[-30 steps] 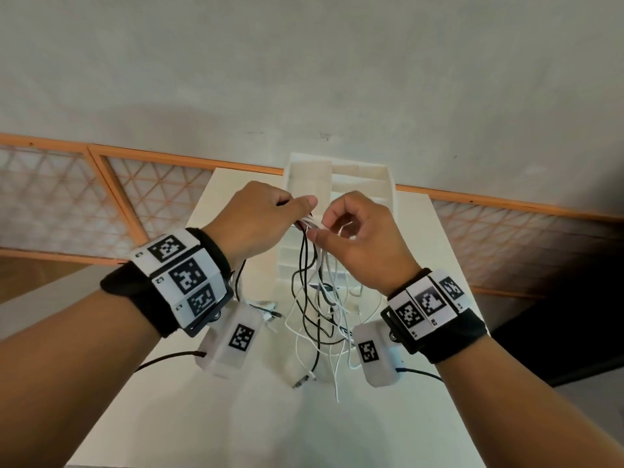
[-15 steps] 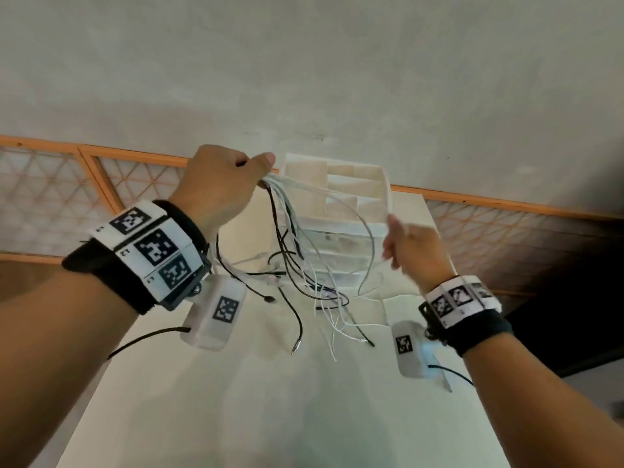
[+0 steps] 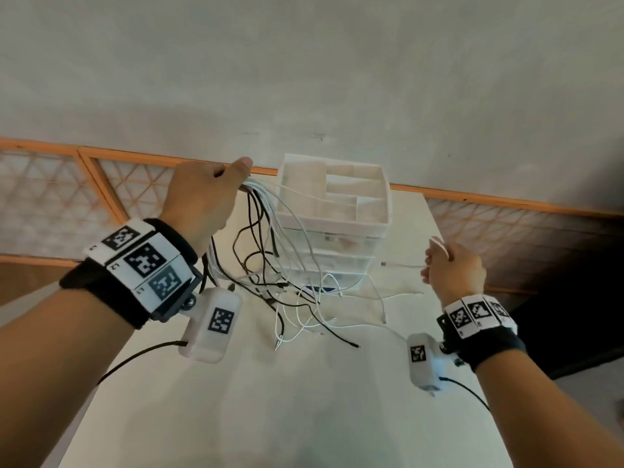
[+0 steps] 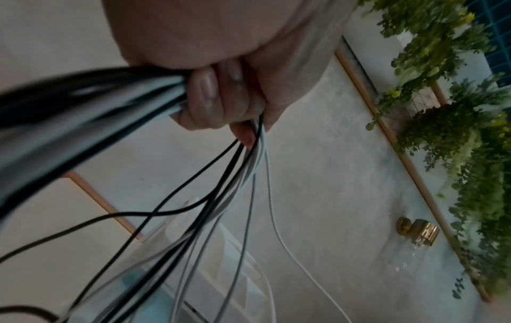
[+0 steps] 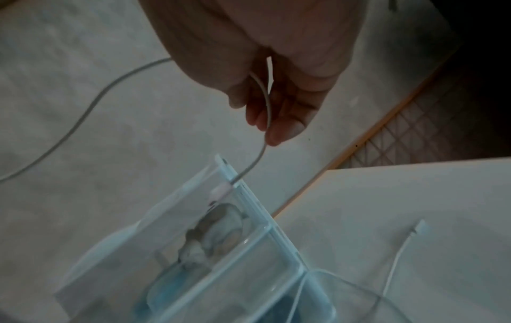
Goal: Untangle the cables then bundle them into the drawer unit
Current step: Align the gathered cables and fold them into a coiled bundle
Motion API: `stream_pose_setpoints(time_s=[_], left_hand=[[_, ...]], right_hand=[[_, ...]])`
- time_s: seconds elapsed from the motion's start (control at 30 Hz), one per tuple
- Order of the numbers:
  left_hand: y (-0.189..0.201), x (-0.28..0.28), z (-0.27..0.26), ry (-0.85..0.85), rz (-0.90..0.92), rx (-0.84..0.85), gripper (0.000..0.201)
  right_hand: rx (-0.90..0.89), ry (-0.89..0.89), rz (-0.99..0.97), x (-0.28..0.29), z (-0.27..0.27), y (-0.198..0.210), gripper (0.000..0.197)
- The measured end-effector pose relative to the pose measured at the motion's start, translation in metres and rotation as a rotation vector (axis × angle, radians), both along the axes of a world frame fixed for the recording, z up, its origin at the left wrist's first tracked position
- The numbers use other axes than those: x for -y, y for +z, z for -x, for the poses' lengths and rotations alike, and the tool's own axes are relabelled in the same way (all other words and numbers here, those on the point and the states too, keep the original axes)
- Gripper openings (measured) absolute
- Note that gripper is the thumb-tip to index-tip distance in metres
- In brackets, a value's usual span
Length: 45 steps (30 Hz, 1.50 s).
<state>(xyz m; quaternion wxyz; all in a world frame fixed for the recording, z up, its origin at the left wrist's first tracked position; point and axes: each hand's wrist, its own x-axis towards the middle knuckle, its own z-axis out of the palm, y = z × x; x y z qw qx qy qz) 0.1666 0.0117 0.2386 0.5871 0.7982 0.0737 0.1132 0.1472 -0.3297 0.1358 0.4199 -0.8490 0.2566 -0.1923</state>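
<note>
My left hand (image 3: 199,201) grips the cables (image 3: 270,261) raised beside the drawer unit (image 3: 368,228), loose ends trailing on the table (image 3: 304,400). My right hand (image 3: 452,271) pinches one white cable (image 3: 401,265) (plug end free); I judge a slow, steady outward draw best, easing off wherever it snags.

The head view is soft and evenly lit, a bit dim, and straight lines bend near the edges. The left wrist view is blurry, with the cables (image 4: 83,105) smeared. The right wrist view is dark, grainy and fuzzy.
</note>
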Motion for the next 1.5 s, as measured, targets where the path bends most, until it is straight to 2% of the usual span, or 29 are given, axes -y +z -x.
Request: stream_pose_setpoints(time_s=[0.03,0.13,0.17,0.2,0.27,0.33,0.43,0.47,0.57,0.63,0.73,0.8,0.87,0.9,0.93,1.0,1.07,1.13,1.23,1.3,1.4,1.5], left_hand=[[0.000,0.001,0.001,-0.015,0.026,-0.012,0.055],[0.006,0.004,0.003,-0.094,0.130,-0.045,0.047],[0.008,0.005,0.003,-0.130,0.148,-0.052,0.046],[0.009,0.007,0.004,-0.169,0.159,-0.059,0.048],[0.011,0.013,0.006,-0.234,0.160,-0.066,0.052],[0.012,0.022,0.008,-0.253,0.158,-0.053,0.054],[0.016,0.028,0.009,-0.210,0.180,-0.019,0.057],[0.019,0.027,0.009,-0.187,0.188,0.003,0.057],[0.028,0.014,0.008,-0.133,0.192,0.066,0.059],[0.029,0.006,0.008,-0.110,0.161,0.092,0.056],[0.027,0.000,0.007,-0.068,0.152,0.103,0.049],[0.027,-0.002,0.005,-0.043,0.156,0.095,0.053],[0.028,-0.003,0.003,-0.044,0.162,0.089,0.056],[0.027,-0.003,0.002,-0.060,0.170,0.080,0.057],[0.026,-0.001,0.002,-0.085,0.182,0.071,0.057],[0.023,0.006,0.003,-0.131,0.216,0.054,0.054],[0.019,0.016,0.005,-0.155,0.242,0.038,0.051],[0.017,0.024,0.007,-0.176,0.253,0.028,0.051],[0.015,0.030,0.008,-0.187,0.254,0.031,0.057],[0.017,0.031,0.010,-0.175,0.237,0.041,0.057],[0.024,0.026,0.011,-0.144,0.230,0.079,0.058],[0.026,0.026,0.011,-0.135,0.170,0.108,0.056]], right_hand=[[-0.045,0.039,0.098,0.003,-0.002,0.002,0.026],[-0.459,0.277,0.348,-0.005,0.001,-0.005,0.013],[-0.530,0.371,0.377,-0.010,0.002,-0.008,0.031],[-0.504,0.475,0.356,-0.019,0.002,-0.006,0.045],[-0.272,0.685,0.144,-0.048,0.003,0.013,0.049],[-0.111,0.875,-0.015,-0.082,0.003,0.032,0.037],[-0.063,0.990,0.070,-0.120,0.005,0.039,0.013],[-0.107,1.001,0.111,-0.123,0.005,0.030,0.010],[-0.327,0.979,0.200,-0.111,0.005,-0.007,0.018],[-0.357,0.854,0.201,-0.096,0.005,-0.024,0.022],[-0.349,0.617,0.080,-0.074,-0.001,-0.036,0.045],[-0.407,0.562,0.183,-0.059,-0.006,-0.041,0.055],[-0.519,0.527,0.280,-0.049,-0.008,-0.048,0.051],[-0.550,0.517,0.317,-0.049,-0.006,-0.049,0.040],[-0.542,0.514,0.351,-0.053,-0.005,-0.046,0.025],[-0.357,0.532,0.385,-0.067,-0.004,-0.033,0.009],[-0.087,0.602,0.281,-0.086,-0.002,-0.013,0.012],[0.003,0.742,0.086,-0.105,0.000,0.009,0.015],[-0.030,0.849,0.038,-0.120,0.001,0.022,0.007],[-0.037,0.834,0.093,-0.116,-0.001,0.014,0.022],[-0.156,0.747,0.142,-0.099,-0.002,-0.014,0.043],[-0.304,0.626,0.029,-0.079,0.003,-0.041,0.052]])
